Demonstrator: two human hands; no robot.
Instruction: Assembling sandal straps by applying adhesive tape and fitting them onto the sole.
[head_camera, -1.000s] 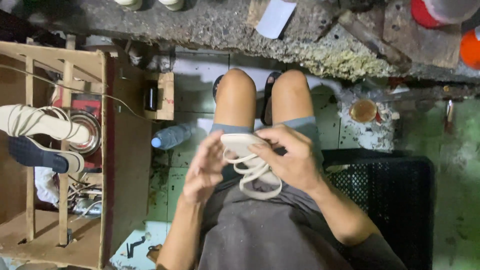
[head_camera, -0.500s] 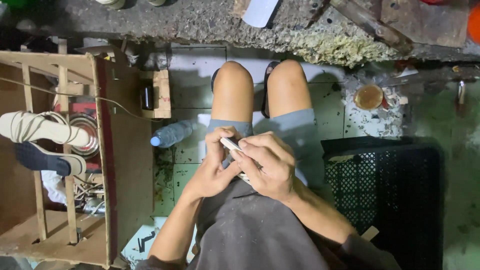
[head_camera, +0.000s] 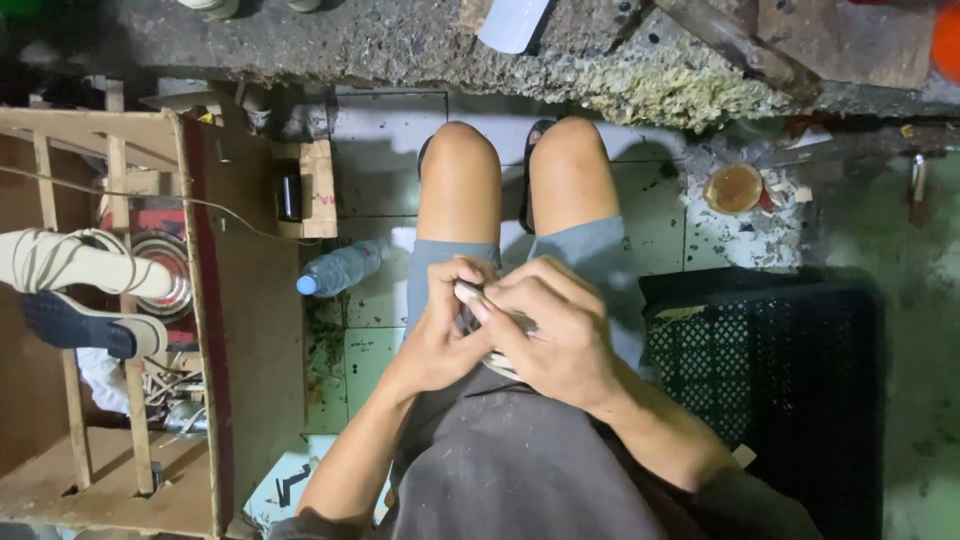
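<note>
Pale green floor tiles (head_camera: 385, 190), stained and scattered with debris, are seen beneath a seated person's bare knees, and a rough concrete ledge (head_camera: 400, 45) crumbling along its lower edge runs across the top of the view. At the left edge a shelf rack of raw wooden slats (head_camera: 120, 300) is placed, on which a cream sandal with wound straps (head_camera: 80, 262) and a dark-soled sandal (head_camera: 85, 325) are laid side by side. A clear plastic bottle with a blue cap (head_camera: 340, 268) is lain on the tiles just beside the rack's right side. A black plastic crate of open mesh (head_camera: 770, 370) is set at the right, and near the ledge's lower edge a small round tin of brownish paste (head_camera: 733, 187) is seen.

Over the lap, on grey shorts, a pale looped strap piece (head_camera: 490, 325) is held between both hands and is mostly hidden by them; only its light end and a curve below are shown. The left hand (head_camera: 440, 330) is curled closed around it, thumb raised and pressed against the pale end. The right hand (head_camera: 555, 335) is folded over it from the other side, fingers bent tightly inward, knuckles upward. Both forearms are angled inward from the bottom of the view, wrists drawn together above the thighs.
</note>
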